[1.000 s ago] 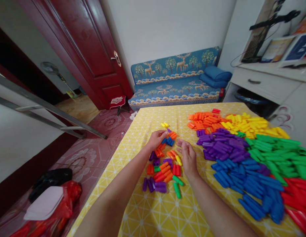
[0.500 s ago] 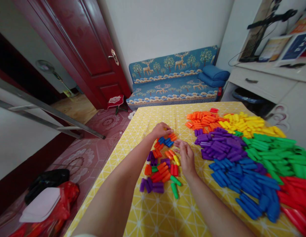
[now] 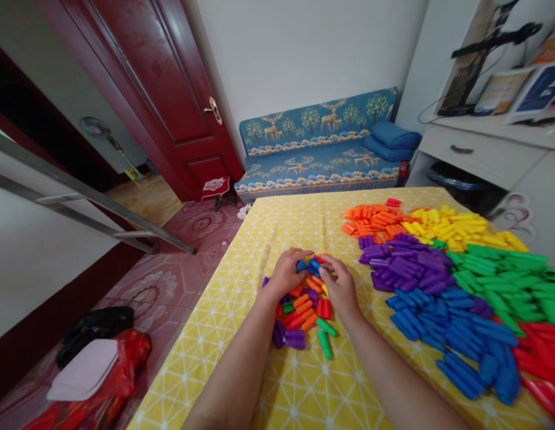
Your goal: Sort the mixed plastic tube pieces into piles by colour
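Observation:
Between my hands lies a mixed pile of short plastic tubes, orange (image 3: 303, 303), purple (image 3: 296, 340), green (image 3: 324, 344) and red (image 3: 324, 309) among them. My left hand (image 3: 286, 275) curls over the far left of this pile, thumb and fingers closed about a blue plastic tube (image 3: 300, 266). Opposite it, my right hand (image 3: 340, 282) has its thumb and bent fingers at another blue plastic tube (image 3: 315, 267). Fingers partly cover both blue pieces and the orange ones behind them.
Sorted heaps of orange (image 3: 371, 221), yellow (image 3: 465, 227), purple (image 3: 407, 263), blue (image 3: 456, 325), green (image 3: 510, 278) and red tubes (image 3: 543, 352) cover the right of the yellow patterned tablecloth (image 3: 205, 340). A blue sofa (image 3: 313, 155) stands beyond the table.
Both hands have come down nearer to me onto the far part of the mixed pile, closing around blue tubes. The view has shifted slightly.

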A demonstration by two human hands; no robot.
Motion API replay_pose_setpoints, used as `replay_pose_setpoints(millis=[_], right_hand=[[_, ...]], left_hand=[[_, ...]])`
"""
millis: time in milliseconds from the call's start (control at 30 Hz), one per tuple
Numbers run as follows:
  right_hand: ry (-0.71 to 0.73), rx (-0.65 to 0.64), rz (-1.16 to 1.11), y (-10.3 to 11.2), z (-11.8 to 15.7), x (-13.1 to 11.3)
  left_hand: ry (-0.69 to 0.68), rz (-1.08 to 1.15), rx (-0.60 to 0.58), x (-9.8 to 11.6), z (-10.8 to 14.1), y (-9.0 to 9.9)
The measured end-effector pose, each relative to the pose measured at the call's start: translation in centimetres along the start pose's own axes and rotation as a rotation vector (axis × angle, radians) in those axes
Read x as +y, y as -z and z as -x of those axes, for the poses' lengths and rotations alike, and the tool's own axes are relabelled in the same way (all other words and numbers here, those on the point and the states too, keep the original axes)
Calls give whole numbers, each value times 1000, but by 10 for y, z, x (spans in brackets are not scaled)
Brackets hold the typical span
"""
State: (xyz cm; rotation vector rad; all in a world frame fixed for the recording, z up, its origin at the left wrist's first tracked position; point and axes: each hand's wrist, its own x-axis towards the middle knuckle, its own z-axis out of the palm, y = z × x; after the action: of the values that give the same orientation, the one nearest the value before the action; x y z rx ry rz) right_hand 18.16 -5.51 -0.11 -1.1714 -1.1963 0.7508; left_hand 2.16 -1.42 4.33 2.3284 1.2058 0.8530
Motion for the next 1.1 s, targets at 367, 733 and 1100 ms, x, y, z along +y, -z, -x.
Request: replay_pose_setpoints(millis=[367,733,1100], right_hand=[[2,-99,78,-6,4,2],[-28,15,-76,1,5,-12],[-34,-51,-62,1,6,-14]], left_hand=[[286,725,311,-6,5,-11],[274,850,263,-2,5,-10],[-37,447,-60,12,9,-4]])
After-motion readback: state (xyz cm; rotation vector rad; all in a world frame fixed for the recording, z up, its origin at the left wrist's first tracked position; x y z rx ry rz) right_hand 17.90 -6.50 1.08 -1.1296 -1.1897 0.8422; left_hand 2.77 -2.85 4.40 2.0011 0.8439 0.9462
